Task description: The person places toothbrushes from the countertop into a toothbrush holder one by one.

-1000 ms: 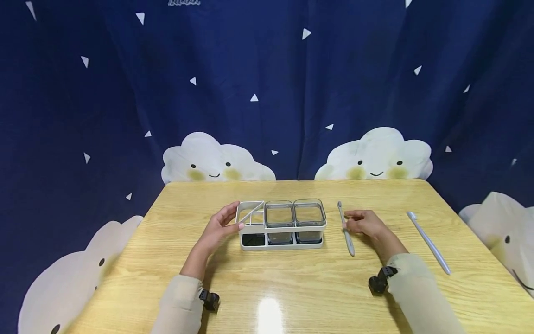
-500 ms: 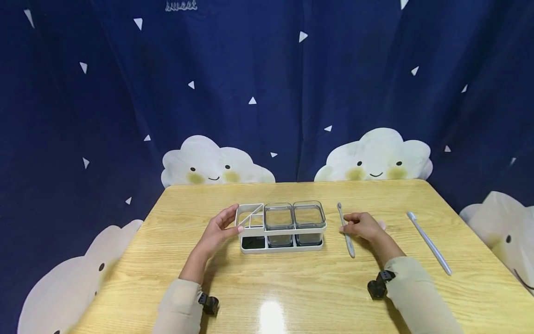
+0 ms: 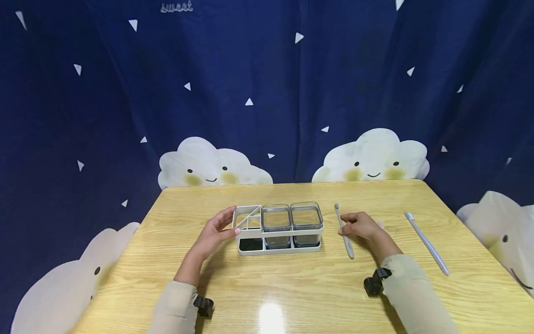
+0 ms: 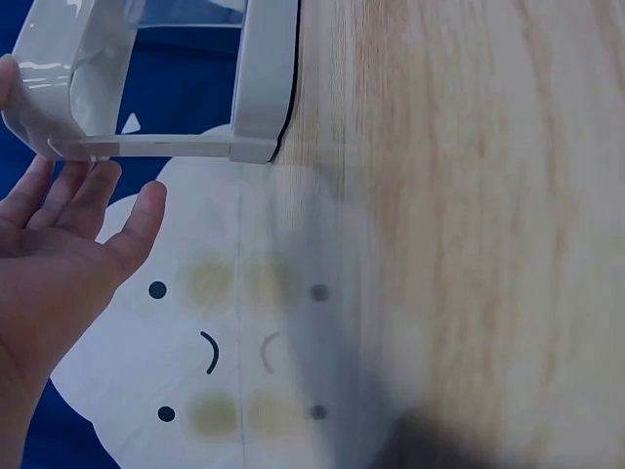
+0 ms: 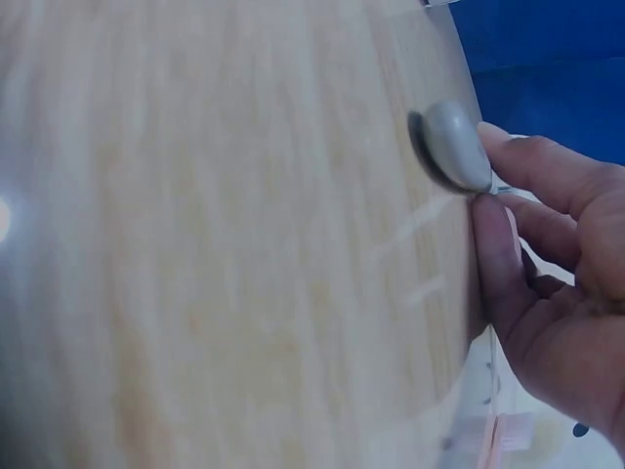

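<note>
My left hand holds the left end of a white toothbrush holder, thumb at the front and fingers around the side. Two clear square cups sit in its middle and right slots; the left part has a divided top. In the left wrist view the holder's end is close to the fingers. Right of the holder, a grey toothbrush lies lengthwise on the table. My right hand pinches it around the middle. The right wrist view shows thumb and forefinger at its rounded handle.
A light blue toothbrush lies slanted on the wooden table, right of my right hand. A small pink patch shows beside the right wrist. A dark blue curtain with clouds hangs behind the table's far edge.
My right thumb and fingers have closed on the grey toothbrush from its right side. The left hand stays at the holder. The head view has shifted slightly.
</note>
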Tool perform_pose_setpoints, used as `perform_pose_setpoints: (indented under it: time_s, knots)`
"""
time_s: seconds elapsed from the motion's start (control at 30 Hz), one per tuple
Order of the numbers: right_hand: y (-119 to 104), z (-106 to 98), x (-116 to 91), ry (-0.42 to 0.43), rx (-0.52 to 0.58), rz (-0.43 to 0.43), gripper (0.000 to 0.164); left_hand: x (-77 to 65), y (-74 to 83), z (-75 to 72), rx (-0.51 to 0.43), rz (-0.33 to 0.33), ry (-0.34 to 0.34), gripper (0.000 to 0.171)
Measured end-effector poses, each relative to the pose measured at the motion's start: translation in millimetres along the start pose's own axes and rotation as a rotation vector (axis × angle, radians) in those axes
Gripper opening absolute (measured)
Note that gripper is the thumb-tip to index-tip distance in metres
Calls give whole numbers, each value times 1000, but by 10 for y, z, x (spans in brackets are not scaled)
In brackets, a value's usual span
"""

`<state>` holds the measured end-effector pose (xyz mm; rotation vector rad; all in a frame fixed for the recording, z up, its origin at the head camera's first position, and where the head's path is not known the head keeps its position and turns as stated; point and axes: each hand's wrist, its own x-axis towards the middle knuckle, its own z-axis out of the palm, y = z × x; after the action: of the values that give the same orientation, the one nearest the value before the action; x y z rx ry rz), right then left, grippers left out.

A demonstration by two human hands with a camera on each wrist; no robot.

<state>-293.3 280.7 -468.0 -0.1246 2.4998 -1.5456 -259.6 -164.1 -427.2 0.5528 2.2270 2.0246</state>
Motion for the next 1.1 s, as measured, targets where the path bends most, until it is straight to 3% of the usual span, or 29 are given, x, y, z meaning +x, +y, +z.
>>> perform_pose_setpoints:
  time_s: [0.2, 0.47, 1.1]
  knots:
    - [-31, 11, -12, -33, 56, 21, 64, 3, 10, -22, 28, -4, -18, 64]
    - [-51, 16, -22, -56, 37, 23, 61, 13, 16, -27, 41, -9, -16, 64]
    - [-50, 17, -42, 9, -48, 16, 48, 2, 8, -28, 31, -26, -27, 66]
